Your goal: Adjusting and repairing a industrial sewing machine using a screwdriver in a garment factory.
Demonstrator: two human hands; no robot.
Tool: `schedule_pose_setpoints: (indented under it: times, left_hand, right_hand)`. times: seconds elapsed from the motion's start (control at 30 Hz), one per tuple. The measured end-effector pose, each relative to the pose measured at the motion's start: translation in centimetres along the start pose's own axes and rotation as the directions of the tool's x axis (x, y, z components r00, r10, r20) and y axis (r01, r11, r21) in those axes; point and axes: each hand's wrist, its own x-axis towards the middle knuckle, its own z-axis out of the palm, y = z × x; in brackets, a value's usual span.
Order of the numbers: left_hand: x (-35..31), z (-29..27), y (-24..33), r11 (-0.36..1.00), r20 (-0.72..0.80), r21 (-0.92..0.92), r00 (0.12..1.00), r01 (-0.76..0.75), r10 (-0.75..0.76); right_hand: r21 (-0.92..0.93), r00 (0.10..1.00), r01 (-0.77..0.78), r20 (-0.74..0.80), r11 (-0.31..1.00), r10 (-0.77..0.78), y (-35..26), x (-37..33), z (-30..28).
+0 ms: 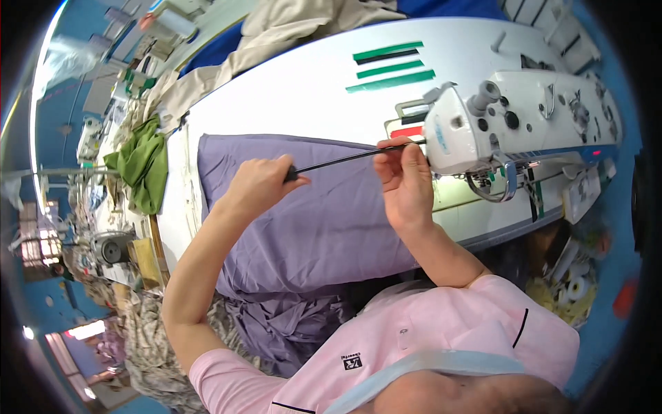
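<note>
A thin black strip (338, 161) runs straight between my hands, above folded purple fabric (310, 221). I cannot tell whether it is a taut cord or a stiff rod. My left hand (261, 185) is closed round its thicker dark end (291, 174). With thumb and fingertips, my right hand (405, 176) pinches the other end, and a short bit pokes out past the fingers towards the white sewing machine head (448, 131). The purple fabric lies on the white table (289, 90) and hangs over its near edge in crumpled folds.
Green and black strips (389, 67) lie at the back of the table. A red piece (407, 130) is beside the machine. Beige cloth (283, 27) covers the far edge; green cloth (145, 165) hangs at the left. Thread spools (576, 286) sit below right.
</note>
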Motion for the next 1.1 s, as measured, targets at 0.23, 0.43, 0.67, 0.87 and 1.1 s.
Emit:
schedule_pose_setpoints:
  times: [0.23,0.43,0.67,0.87,1.1]
  left_hand:
    - [-0.5,-0.9,0.1,0.994,0.143,-0.103,0.988,-0.043,0.058]
    - [0.3,-0.5,0.4,0.998,0.13,-0.068,0.991,-0.008,0.017]
    - [-0.8,-0.1,0.2,0.998,0.027,-0.059,1.0,0.01,-0.009]
    - [-0.9,1.0,0.3,0.998,-0.013,-0.054,0.999,-0.039,0.039]
    - [-10.1,4.9,1.6,0.989,-0.042,-0.084,0.992,0.118,-0.122]
  right_hand:
    - [0.035,0.998,0.027,0.057,0.999,-0.029,-0.6,-0.6,0.8]
    - [0.04,0.999,0.003,0.038,0.999,-0.005,-1.0,-0.2,0.7]
    - [0.024,0.998,-0.021,0.054,0.999,0.02,-0.7,-0.1,0.9]
    - [0.015,0.999,0.009,0.034,1.0,-0.01,-0.4,-0.5,0.3]
    - [-0.074,0.955,-0.229,0.178,0.971,0.239,1.7,-6.1,-0.2]
